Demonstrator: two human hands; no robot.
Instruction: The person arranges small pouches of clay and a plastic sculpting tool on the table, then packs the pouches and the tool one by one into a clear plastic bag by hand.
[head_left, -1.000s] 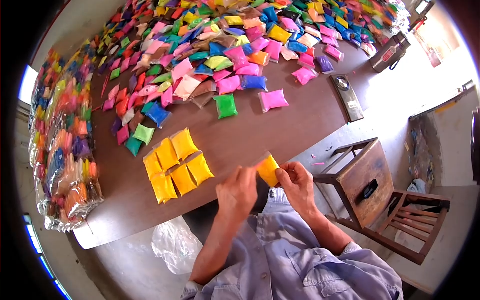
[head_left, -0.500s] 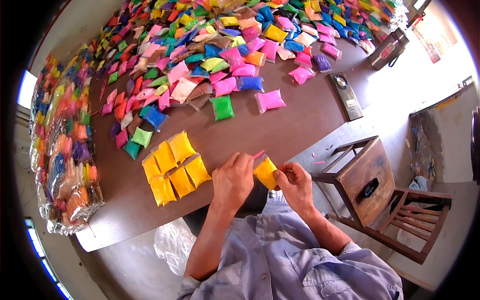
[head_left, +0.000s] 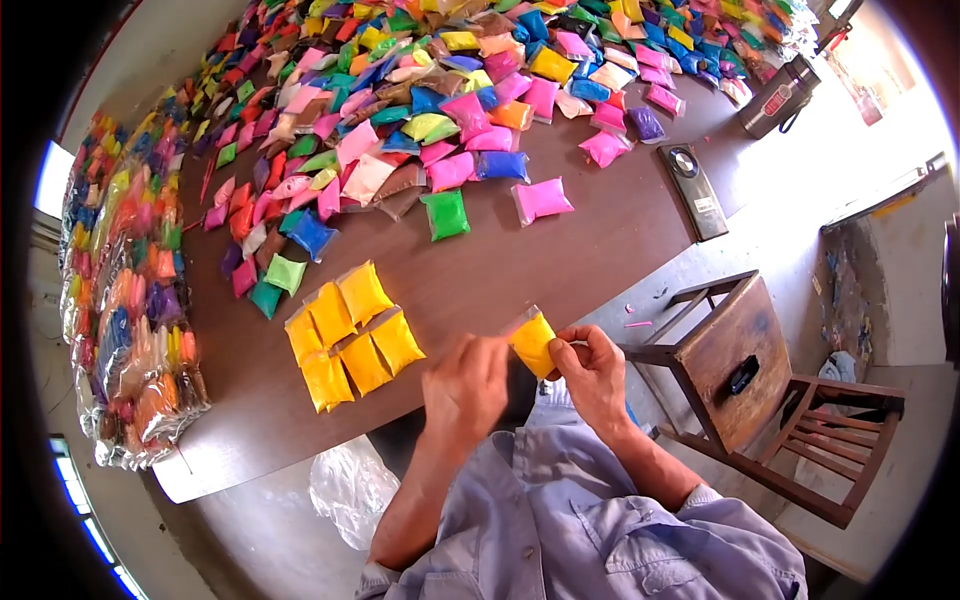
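Observation:
My right hand (head_left: pixel 592 375) pinches the lower right part of a small clear packet filled with yellow material (head_left: pixel 533 343). The packet is tilted above the table's near edge, its clear top end pointing up and left. Just left of it is my left hand (head_left: pixel 463 388), fingers curled and smeared by motion, so I cannot tell whether it holds anything. Several matching yellow packets (head_left: pixel 366 364) lie grouped in two rows on the table, left of my hands.
A large heap of coloured packets (head_left: pixel 440 130) covers the far part of the brown table (head_left: pixel 500 265). Bundled packets in clear bags (head_left: pixel 135 330) line the left. A black phone-like device (head_left: pixel 693 190) and a flask (head_left: pixel 778 98) are at right, beside a wooden chair (head_left: pixel 735 360).
A thin pink strip seen between the left hand and the packet's top no longer shows there. My left hand has blurred and shifted slightly down; the right still grips the packet.

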